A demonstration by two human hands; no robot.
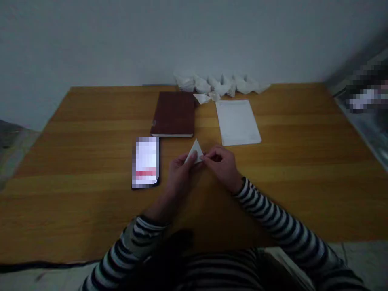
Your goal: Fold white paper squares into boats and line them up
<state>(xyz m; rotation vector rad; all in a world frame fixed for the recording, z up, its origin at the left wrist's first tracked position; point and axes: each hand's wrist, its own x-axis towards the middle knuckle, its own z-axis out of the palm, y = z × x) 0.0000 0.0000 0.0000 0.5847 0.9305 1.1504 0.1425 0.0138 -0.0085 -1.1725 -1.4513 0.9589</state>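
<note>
A small piece of white paper folded to a triangle [196,148] is held up over the table, its tip pointing away from me. My left hand [179,171] grips it from the left, the thumb lying flat across its face. With thumb and forefinger, my right hand [223,165] pinches the paper's lower right corner. The fingers behind the paper are partly hidden. Nearest to my left hand lies a phone [146,161] with a lit, blurred-out screen. Beyond my right hand is a stack of white paper sheets [238,122].
A dark red notebook [174,113] lies shut behind the phone. Along the wall at the table's back edge stands a row of several folded white paper pieces [221,85]. The wooden table [303,161] extends to both sides of my arms.
</note>
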